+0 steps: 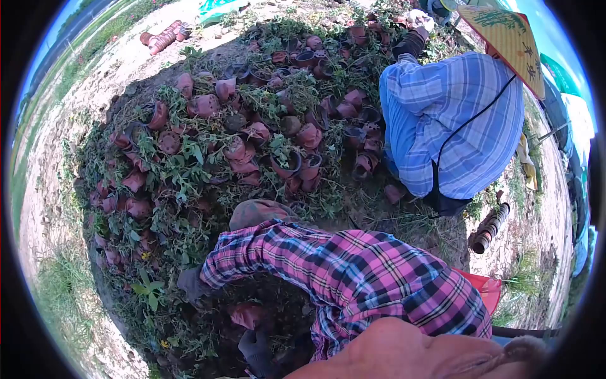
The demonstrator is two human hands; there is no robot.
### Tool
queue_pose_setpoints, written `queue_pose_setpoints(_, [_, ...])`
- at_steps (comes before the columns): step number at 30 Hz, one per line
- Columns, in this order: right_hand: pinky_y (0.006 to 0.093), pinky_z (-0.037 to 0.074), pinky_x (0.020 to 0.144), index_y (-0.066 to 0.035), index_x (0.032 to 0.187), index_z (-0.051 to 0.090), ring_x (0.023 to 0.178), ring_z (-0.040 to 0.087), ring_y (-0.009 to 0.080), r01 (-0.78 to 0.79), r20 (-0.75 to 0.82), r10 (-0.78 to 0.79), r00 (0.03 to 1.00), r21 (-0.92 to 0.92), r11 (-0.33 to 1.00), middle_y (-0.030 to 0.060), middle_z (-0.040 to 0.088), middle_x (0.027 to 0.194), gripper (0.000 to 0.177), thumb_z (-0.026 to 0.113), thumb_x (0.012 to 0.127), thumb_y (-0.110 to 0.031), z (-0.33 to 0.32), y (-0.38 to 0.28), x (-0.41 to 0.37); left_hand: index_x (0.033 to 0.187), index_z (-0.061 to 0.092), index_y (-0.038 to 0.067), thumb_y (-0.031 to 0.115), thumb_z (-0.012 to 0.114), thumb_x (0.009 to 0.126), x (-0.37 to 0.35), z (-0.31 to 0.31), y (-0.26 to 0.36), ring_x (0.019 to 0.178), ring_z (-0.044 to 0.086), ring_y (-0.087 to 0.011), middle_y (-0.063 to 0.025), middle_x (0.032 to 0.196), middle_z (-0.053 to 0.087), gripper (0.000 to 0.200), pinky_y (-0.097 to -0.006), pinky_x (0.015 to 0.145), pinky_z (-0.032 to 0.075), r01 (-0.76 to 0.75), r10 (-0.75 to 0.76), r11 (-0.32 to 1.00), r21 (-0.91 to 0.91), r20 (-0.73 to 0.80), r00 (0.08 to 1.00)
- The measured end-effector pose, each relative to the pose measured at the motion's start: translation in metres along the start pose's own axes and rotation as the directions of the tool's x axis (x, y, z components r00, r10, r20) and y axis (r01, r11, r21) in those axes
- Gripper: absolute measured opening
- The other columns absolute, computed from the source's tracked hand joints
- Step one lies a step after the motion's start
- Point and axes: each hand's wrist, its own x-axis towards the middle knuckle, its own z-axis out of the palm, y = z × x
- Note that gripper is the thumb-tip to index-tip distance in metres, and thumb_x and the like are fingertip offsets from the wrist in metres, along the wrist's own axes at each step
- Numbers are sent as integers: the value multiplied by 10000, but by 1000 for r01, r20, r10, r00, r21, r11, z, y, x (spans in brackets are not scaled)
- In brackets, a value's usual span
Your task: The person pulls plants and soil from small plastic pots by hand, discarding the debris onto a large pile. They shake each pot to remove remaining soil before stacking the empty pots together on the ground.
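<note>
My right arm in a pink plaid sleeve reaches across the heap of potted plants (189,189). Its grey-gloved right hand (196,285) is in among green stems at the near left, with the fingers mostly hidden by shade and leaves. Lower down, my left hand (255,352) in a dark glove is over shaded soil, fingers apart. Just beyond its fingertips lies a crumpled reddish-brown plastic pot (246,314). A leafy plant (148,288) stands to the left of my right hand. Many tipped pots with wilted greenery cover the ground ahead.
A person in a blue plaid shirt (454,120) and straw hat (505,44) bends over the heap's right side, a gloved hand (418,22) at its far edge. Nested pots (490,228) lie at right; more stacked pots (165,38) lie far left on pale soil.
</note>
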Motion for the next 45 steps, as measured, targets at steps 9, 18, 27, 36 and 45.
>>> queue_pose_setpoints(9, [401,497,647,20,997,524,773,609,268,-136,-212,-26,977,-710,691,144,606,825,471,657,756,-363,-14,-53,-48,833,547,-8,18,603,697,45,-3,25,665,492,-103,-20,716,537,150,-259,585,408,-1,-2,998,-64,-45,999])
queue_pose_setpoints(18, [376,487,675,-4,989,549,758,595,231,-311,-380,48,924,-671,673,124,611,841,422,628,777,-360,-55,-15,-99,953,516,-3,-8,622,678,103,-7,87,758,509,-126,-44,833,543,294,-269,654,426,-216,160,932,-290,-203,966])
queue_pose_setpoints(27, [351,477,704,-28,980,573,743,582,194,-140,-145,115,983,-176,974,105,615,858,378,600,798,-358,-3,-43,-84,1074,486,1,-34,640,660,55,-29,100,850,527,-149,-69,950,549,443,-278,724,443,-454,185,735,-504,-496,849])
queue_pose_setpoints(36, [322,448,762,-32,1111,506,898,548,182,-329,110,310,944,255,909,103,566,1021,502,506,843,-457,41,-54,-87,1360,198,86,-53,760,575,36,-38,31,1170,383,-215,-120,1307,330,976,-347,928,399,-290,-25,702,-650,-429,903])
queue_pose_setpoints(45, [278,475,660,-36,996,545,718,574,140,-316,10,317,948,132,940,48,595,853,328,480,893,-341,46,-52,-80,1311,281,101,138,790,610,45,-40,19,1034,519,-232,-142,1243,394,868,-324,828,479,-108,-161,860,-498,-466,870])
